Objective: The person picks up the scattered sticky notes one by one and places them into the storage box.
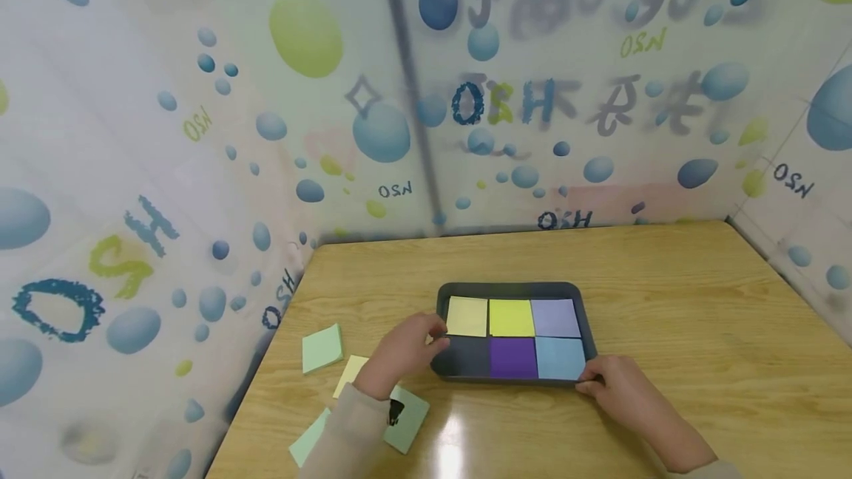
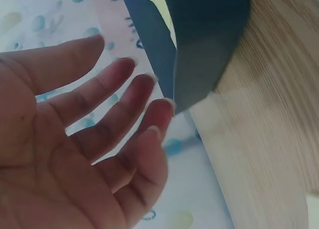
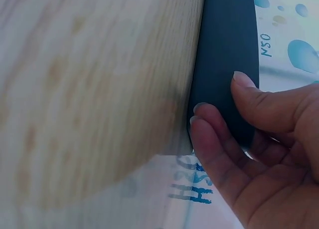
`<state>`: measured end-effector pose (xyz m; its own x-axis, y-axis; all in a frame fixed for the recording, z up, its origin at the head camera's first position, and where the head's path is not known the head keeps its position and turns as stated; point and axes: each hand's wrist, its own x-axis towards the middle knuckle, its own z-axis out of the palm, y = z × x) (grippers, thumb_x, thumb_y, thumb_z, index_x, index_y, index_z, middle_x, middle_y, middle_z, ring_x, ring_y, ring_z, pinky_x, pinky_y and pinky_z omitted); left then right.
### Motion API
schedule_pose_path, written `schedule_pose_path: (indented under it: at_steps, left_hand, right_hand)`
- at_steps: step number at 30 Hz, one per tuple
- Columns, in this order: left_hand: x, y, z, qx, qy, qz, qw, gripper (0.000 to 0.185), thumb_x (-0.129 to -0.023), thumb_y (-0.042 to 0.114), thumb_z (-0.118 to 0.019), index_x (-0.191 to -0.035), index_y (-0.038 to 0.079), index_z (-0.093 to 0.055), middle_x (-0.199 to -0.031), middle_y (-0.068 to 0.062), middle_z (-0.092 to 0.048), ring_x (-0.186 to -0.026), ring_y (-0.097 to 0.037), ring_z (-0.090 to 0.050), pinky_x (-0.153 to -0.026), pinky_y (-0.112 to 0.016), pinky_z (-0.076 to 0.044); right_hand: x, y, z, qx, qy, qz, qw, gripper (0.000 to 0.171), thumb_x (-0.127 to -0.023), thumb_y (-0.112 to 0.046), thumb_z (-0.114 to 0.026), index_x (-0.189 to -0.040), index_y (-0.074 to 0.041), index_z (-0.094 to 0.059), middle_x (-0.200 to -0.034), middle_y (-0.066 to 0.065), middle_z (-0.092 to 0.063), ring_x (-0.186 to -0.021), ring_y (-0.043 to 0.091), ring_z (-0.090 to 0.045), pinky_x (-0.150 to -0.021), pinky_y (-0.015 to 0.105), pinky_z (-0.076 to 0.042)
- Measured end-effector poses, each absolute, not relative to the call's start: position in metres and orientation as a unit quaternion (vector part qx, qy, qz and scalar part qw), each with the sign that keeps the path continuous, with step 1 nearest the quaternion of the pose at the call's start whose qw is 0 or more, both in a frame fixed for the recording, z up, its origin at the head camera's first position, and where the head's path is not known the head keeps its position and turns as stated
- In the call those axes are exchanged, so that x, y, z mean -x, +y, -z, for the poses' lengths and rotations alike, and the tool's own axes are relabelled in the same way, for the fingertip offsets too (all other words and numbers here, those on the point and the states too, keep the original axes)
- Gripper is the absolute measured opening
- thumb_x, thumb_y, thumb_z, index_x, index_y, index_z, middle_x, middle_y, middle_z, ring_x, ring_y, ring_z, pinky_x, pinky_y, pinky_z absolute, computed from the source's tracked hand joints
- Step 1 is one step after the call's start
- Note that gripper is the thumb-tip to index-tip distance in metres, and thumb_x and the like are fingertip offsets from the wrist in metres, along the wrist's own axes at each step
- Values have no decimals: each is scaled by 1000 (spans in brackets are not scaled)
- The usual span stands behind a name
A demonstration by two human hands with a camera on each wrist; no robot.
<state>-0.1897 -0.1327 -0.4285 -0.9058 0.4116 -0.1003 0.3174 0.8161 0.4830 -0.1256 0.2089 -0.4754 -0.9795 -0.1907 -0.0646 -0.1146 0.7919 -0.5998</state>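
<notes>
A recording booth: printed bubble-pattern screens (image 1: 200,131) enclose a wooden table (image 1: 665,279).

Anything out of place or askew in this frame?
Yes: the tray holds five coloured pads, but its near-left slot is bare, while loose green and yellow pads lie scattered at odd angles on the table left of it.

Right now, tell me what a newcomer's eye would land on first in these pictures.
First, the dark tray at the middle of the wooden table, holding five coloured paper squares with one front-left cell bare. Next, the hands: the left hand at the tray's left edge with fingers spread, the right hand gripping its front right corner. Loose green and yellow squares lie on the table to the left.
</notes>
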Motion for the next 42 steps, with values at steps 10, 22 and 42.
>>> schedule_pose_path:
  at_steps: [10, 22, 42]
  left_hand:
    - [183, -167, 437, -157, 949, -241, 130, 24, -95, 23, -70, -113, 7, -70, -114, -11, -68, -105, -30, -64, -88, -50, -54]
    - [172, -189, 444, -144, 947, -213, 192, 30, -76, 10, -87, -100, 8, -70, -98, -5, -66, -89, -20, -59, -79, -44, -52]
    - [161, -195, 456, -184, 950, -183, 175, 34, -66, 2, -90, -85, 12, -64, -87, 2, -57, -77, -14, -49, -69, -32, -46]
  right_hand:
    - [125, 209, 473, 85, 946, 308, 57, 14, -84, -8, -78, -74, -16, -73, -75, -6, -67, -71, 10, -53, -62, 26, -46]
    - [126, 209, 473, 82, 945, 311, 66, 14, -84, -7, -79, -74, -16, -73, -75, -6, -66, -71, 11, -51, -62, 25, -44]
    - [126, 208, 476, 77, 944, 313, 66, 15, -84, -6, -78, -74, -15, -72, -74, -6, -65, -71, 12, -51, -61, 25, -44]
